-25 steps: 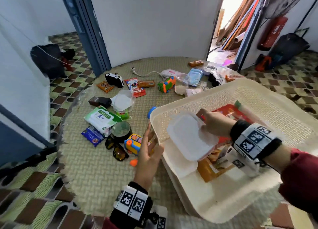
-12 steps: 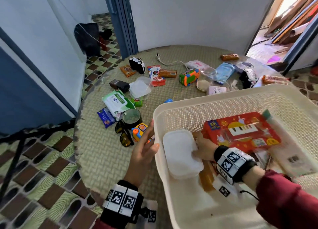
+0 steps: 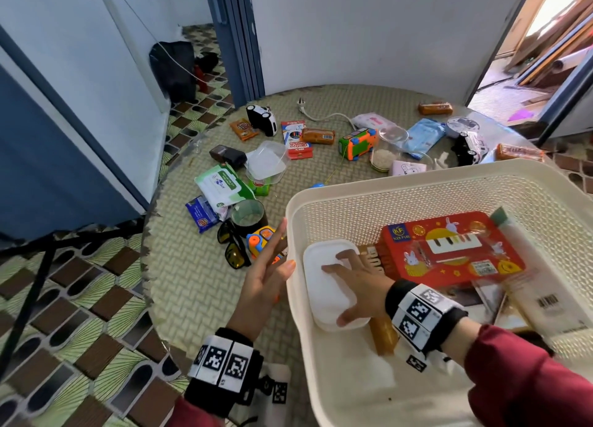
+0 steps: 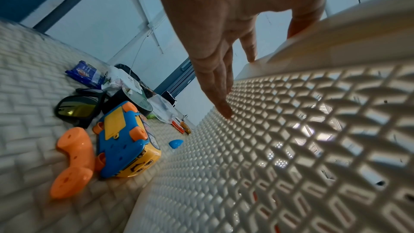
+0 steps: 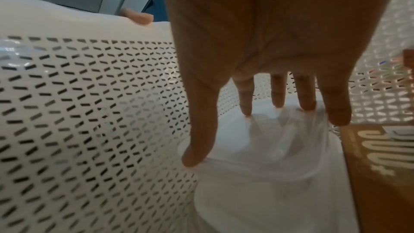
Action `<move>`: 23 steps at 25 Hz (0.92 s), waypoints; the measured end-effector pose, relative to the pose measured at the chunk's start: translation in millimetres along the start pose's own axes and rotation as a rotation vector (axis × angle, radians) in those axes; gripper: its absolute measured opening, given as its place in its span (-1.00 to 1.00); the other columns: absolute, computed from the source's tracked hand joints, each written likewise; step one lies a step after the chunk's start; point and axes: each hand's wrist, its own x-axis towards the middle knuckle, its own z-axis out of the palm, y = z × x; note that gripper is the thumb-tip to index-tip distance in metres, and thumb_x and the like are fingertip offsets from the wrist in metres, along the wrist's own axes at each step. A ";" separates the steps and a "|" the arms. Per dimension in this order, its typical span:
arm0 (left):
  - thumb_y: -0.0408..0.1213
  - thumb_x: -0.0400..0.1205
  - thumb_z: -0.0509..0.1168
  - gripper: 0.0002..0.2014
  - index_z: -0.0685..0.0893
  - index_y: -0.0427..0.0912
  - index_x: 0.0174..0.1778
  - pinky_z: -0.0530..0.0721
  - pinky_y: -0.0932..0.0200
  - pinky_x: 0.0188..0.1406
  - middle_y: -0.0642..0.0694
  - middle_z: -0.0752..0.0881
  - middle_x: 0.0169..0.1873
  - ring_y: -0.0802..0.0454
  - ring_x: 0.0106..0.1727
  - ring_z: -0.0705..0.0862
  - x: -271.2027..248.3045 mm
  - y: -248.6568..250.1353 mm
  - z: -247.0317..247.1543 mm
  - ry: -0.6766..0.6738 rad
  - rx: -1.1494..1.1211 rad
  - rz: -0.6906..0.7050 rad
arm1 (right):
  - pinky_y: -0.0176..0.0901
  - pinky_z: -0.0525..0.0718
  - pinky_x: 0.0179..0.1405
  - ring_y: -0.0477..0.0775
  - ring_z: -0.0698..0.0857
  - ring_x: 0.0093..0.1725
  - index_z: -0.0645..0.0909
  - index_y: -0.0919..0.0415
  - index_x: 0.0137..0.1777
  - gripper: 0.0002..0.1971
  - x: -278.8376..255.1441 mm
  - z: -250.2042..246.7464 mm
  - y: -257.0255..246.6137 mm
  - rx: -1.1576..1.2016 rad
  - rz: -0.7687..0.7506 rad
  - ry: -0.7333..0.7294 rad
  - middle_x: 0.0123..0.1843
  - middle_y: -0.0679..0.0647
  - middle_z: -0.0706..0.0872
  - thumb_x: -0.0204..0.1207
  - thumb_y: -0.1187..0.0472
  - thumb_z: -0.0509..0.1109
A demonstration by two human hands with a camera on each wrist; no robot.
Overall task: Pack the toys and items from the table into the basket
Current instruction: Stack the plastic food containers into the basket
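White lidded plastic box (image 3: 327,285) going into the cream perforated basket (image 3: 417,182).
Right hand (image 3: 354,282) is pressing it with spread fingers; left hand (image 3: 263,279), fingers straight, is touching the basket's outer wall.

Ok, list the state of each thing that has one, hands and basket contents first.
left hand: open, fingers against the basket's outer wall
right hand: open, spread on the white container
white container: lidded, inside the basket
basket: partly filled
red piano box: in the basket
clear tub: on the table, unpacked
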 end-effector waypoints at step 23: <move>-0.44 0.66 0.22 -0.78 0.67 -0.22 0.17 0.62 0.32 -0.01 -0.16 0.78 0.04 0.06 0.10 0.72 -56.5 76.5 -239.9 0.362 0.178 0.024 | -0.40 0.45 -0.34 -0.07 0.55 -0.31 0.67 0.13 -0.02 -0.85 5.0 -104.4 -302.7 0.324 -0.219 0.443 -0.25 0.00 0.63 0.57 0.10 0.33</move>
